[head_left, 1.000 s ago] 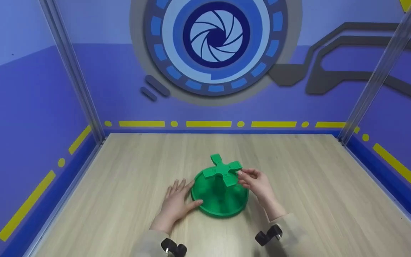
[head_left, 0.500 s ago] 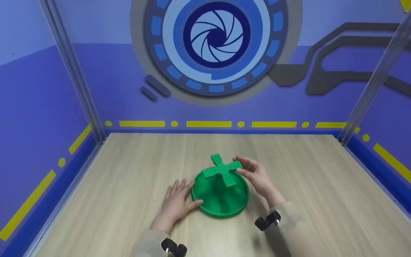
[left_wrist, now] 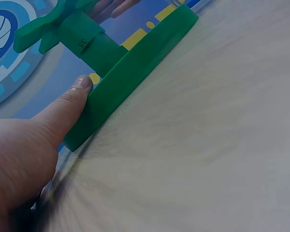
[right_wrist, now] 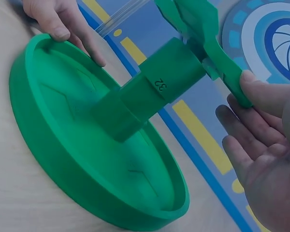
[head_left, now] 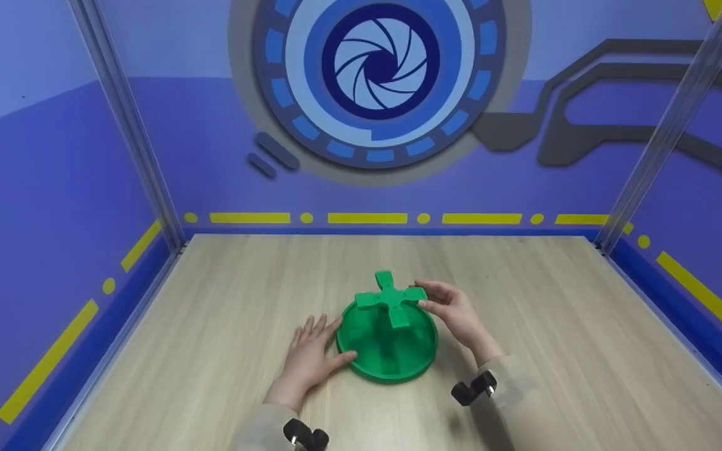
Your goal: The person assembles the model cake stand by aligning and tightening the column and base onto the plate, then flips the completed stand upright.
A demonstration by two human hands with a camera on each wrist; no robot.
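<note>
A green round dish-like base (head_left: pixel 373 366) with a raised rim stands on the table. From its middle rises a stepped green column (right_wrist: pixel 150 92), marked 32 in the right wrist view. A green four-armed cross (head_left: pixel 390 299) tops the column. My right hand (head_left: pixel 458 316) pinches the end of the cross's right arm, thumb on one face and fingers behind. At the base's left side, my left hand (head_left: pixel 311 357) lies with fingers spread and fairly straight. Its thumb (left_wrist: pixel 70 104) touches the rim. The column is mostly hidden under the cross in the head view.
The pale wooden table (head_left: pixel 242 282) extends around the base. Blue printed panels (head_left: pixel 367 200) close it in at the back and both sides, with metal posts (head_left: pixel 129 125) at the back corners. A black wrist mount (head_left: pixel 474 388) sits on each sleeve.
My right hand has shifted its hold farther up the cross's right arm. The cross has turned slightly clockwise, seen from above. The base and my left hand have stayed put.
</note>
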